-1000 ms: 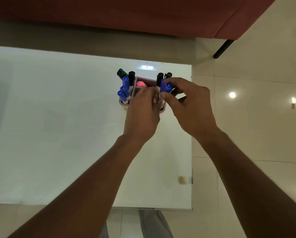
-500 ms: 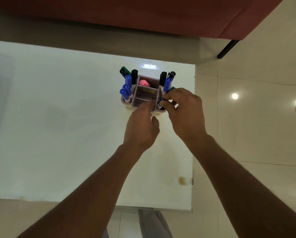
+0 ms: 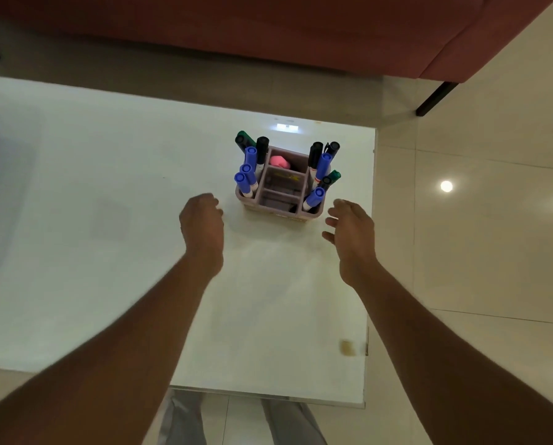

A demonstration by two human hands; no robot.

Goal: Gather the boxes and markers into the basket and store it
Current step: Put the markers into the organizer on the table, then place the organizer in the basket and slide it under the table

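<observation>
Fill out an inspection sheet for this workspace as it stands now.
Surface: white table, glossy.
Job's things: basket upright on the table; blue markers, black markers and green markers stand in its left and right compartments; boxes too dim to tell.
Clutter: pink object in the rear middle compartment; small brownish mark near the table's right edge.
Grippers: left hand and right hand flank the basket, apart from it, holding nothing.
Cables: nothing seen.
Surroundings: red sofa beyond the table; tiled floor to the right.
</observation>
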